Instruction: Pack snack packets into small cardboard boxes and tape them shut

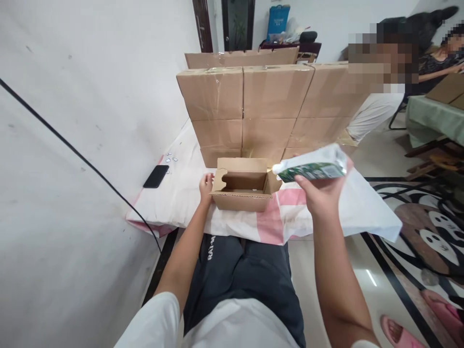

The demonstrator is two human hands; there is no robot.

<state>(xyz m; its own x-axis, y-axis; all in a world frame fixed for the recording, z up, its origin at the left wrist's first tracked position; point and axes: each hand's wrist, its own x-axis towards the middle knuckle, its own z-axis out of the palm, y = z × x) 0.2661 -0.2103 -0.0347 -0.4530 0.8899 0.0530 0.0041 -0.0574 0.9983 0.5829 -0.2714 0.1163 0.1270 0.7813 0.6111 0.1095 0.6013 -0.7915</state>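
Observation:
A small cardboard box [241,203] stands on the cloth-covered table in front of me, its top flaps up and its inside showing. At its left side, my left hand [206,187] grips the edge with bent fingers, partly hidden by the flap. My right hand [322,197] holds a white and green spouted pouch [313,163] above the table, just right of the box. The pouch lies on its side in the air, its white cap pointing left toward the box. My right thumb presses its lower edge, while the other fingers are hidden behind it.
Stacked sealed cartons [277,92] form a wall behind the box. A black phone [156,176] and small white pieces [175,159] lie left on the pink-and-white cloth [268,224]. A person in a white top [377,111] sits beyond the cartons. Another person is at the far right.

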